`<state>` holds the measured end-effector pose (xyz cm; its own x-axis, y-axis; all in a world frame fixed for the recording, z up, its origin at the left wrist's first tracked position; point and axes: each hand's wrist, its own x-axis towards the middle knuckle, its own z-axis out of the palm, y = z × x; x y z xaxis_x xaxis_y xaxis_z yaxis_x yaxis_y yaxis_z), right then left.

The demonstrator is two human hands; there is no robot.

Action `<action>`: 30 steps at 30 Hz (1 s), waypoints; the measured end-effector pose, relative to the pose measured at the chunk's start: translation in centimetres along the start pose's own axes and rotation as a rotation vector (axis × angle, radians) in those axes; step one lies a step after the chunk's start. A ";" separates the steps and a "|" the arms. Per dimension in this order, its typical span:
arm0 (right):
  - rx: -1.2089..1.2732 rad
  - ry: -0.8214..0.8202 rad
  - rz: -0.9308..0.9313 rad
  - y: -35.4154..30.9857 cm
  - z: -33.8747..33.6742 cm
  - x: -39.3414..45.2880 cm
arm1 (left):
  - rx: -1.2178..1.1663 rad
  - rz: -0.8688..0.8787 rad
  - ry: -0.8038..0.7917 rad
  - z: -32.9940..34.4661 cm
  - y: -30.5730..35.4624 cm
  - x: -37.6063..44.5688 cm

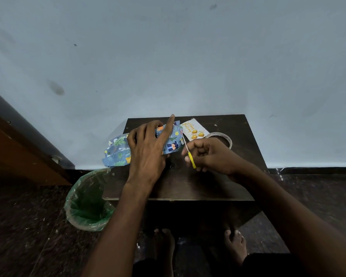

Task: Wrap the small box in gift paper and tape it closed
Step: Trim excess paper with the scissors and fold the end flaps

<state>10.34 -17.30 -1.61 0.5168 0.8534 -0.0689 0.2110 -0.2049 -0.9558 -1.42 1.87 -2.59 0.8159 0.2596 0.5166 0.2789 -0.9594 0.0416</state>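
Blue gift paper (117,149) with a cartoon print lies on the small dark table (188,184), bunched up and hanging past the table's left edge. My left hand (148,148) grips the paper from above, index finger pointing straight out; the box is hidden under hand and paper. My right hand (208,156) holds small scissors with yellow handles (191,156), their blades reaching up to the paper's right edge. A roll of clear tape (226,136) lies on the table just behind my right hand.
A white birthday card (194,129) with gold balloons lies at the table's back, beside the tape. A bin with a green liner (88,202) stands on the floor left of the table. The wall is right behind the table. My bare feet show below.
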 end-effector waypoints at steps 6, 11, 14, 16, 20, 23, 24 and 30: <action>0.014 0.018 0.038 -0.4 0.2 -0.3 | -0.084 0.009 -0.148 -0.2 -0.5 -0.2; 0.043 0.017 0.113 -0.6 0.6 -0.3 | -0.117 -0.012 -0.260 0.4 -0.7 -0.5; 0.035 0.026 0.139 -0.6 1.0 -0.3 | -0.165 -0.041 -0.248 0.5 -0.4 -0.5; 0.035 0.040 0.159 -0.6 1.2 -0.3 | -0.189 -0.058 -0.236 0.5 -0.1 -0.5; 0.102 0.063 0.211 -0.8 1.3 -0.4 | -0.261 -0.087 -0.162 0.6 0.1 -0.3; 0.130 0.063 0.235 -0.8 1.4 -0.4 | -0.281 -0.123 -0.128 0.8 0.4 -0.1; 0.136 0.060 0.238 -0.8 1.5 -0.4 | -0.290 -0.133 -0.119 0.8 0.5 0.0; 0.158 0.037 0.254 -1.0 1.5 -0.6 | -0.312 -0.160 -0.097 0.8 0.7 0.1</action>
<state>8.61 -16.88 -1.00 0.5671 0.7655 -0.3042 -0.0598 -0.3300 -0.9421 -0.71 1.27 -3.24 0.8228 0.4044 0.3994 0.2515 -0.8892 0.3823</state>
